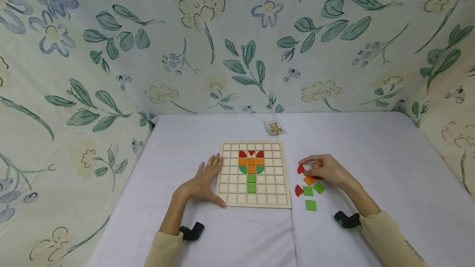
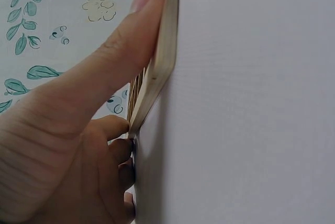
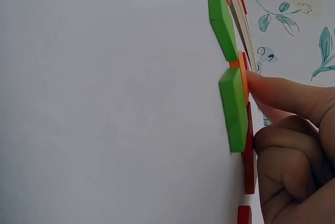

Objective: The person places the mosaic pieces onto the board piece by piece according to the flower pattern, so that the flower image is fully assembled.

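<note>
A square wooden grid board (image 1: 271, 179) lies on the table with a tulip pattern of red, orange and green tiles in its cells. My left hand (image 1: 202, 180) rests at its left side, fingers spread along the edge and thumb at the near left corner. In the left wrist view that thumb (image 2: 138, 30) lies along the wooden edge. Right of the board, my right hand (image 1: 328, 171) pinches a red quarter-circle tile (image 1: 300, 169) between thumb and index finger, low over the loose tiles. Its other fingers are curled in, partly covering another red tile.
Around the right hand lie an orange tile (image 1: 309, 181), a red quarter-circle (image 1: 298, 190) and green squares, one of them (image 1: 311, 205) nearer the front. A small card (image 1: 275, 127) with a tulip picture lies behind the board. Floral cloth hangs beyond the white-covered table.
</note>
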{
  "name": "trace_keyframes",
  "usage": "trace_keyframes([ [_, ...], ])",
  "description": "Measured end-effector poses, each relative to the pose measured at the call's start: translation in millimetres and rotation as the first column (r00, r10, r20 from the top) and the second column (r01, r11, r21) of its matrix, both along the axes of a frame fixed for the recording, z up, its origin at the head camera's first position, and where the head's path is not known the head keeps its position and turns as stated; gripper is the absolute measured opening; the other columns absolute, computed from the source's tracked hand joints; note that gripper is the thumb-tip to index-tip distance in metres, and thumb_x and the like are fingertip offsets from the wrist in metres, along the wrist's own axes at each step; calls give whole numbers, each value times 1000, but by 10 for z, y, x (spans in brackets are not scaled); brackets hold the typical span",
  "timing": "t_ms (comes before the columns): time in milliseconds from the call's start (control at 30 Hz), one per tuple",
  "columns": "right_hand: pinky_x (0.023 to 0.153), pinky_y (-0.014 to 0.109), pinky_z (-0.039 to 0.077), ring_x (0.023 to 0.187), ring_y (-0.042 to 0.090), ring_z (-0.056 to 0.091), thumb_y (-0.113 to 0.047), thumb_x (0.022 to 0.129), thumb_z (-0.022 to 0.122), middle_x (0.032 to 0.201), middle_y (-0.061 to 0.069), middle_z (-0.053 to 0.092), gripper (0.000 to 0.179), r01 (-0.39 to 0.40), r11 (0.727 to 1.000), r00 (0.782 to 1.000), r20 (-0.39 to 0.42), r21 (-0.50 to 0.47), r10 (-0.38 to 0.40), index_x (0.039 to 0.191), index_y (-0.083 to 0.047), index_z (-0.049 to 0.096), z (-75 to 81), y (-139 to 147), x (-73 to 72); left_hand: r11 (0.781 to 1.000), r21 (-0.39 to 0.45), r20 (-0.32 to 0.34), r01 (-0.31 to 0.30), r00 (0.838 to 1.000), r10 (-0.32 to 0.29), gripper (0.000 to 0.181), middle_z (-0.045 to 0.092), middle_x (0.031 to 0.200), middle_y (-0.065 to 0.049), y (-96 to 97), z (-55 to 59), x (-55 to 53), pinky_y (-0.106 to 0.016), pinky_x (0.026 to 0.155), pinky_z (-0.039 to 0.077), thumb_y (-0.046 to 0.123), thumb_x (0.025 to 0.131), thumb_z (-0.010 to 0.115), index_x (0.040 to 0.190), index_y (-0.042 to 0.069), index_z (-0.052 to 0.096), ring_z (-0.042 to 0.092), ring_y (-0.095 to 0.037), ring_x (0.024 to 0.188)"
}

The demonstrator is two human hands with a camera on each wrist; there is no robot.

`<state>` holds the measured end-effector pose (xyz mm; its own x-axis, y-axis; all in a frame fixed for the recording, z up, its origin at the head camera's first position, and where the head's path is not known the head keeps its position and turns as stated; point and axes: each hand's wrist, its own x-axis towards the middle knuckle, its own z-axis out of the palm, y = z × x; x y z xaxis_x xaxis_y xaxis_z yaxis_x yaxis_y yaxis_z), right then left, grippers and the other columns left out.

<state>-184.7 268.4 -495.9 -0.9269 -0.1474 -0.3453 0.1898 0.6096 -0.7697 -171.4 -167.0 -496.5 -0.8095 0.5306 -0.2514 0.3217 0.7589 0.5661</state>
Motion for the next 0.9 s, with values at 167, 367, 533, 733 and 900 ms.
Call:
trace_keyframes([
  [167,49,22,28,53,12,38,-16,90,78,59,-4,37,36,19,1000,1000,2,-9,-19,125,-6,72,3,-2,3,1000,-1,-2,-1,1000,1,150,-9,175,-13,4,5,-4,-60,131,-5,49,61,99,166,4,2,-11,-33,163],
  [367,50,22,31,54,13,40,-16,91,77,59,-4,38,35,16,1000,1000,-22,-2,-16,123,-4,71,-13,-15,9,1000,3,-3,0,1000,0,150,-9,175,-14,7,8,-3,-60,131,-5,49,61,99,166,3,2,-11,-34,163],
  [533,50,22,32,54,13,41,-15,91,77,58,-4,39,35,3,1000,999,-49,2,-3,123,-2,69,-17,-22,25,1000,9,0,0,1000,0,150,-9,174,-15,3,2,-4,-61,131,-5,49,61,99,166,3,2,-11,-34,163],
  [733,49,21,35,54,13,41,-13,93,75,58,-4,39,32,-24,999,995,-91,43,28,120,2,69,7,-52,49,1000,8,1,0,1000,0,150,-9,174,-14,-2,-4,-4,-61,131,-5,49,61,99,166,3,2,-11,-34,163],
  [900,47,21,34,53,13,41,-14,93,77,58,-3,39,33,-3,997,991,-130,71,12,119,4,69,45,-101,69,1000,6,-4,1,1000,-1,150,-9,174,-15,-6,-15,-8,-61,131,-5,50,61,99,166,3,2,-11,-34,163],
])
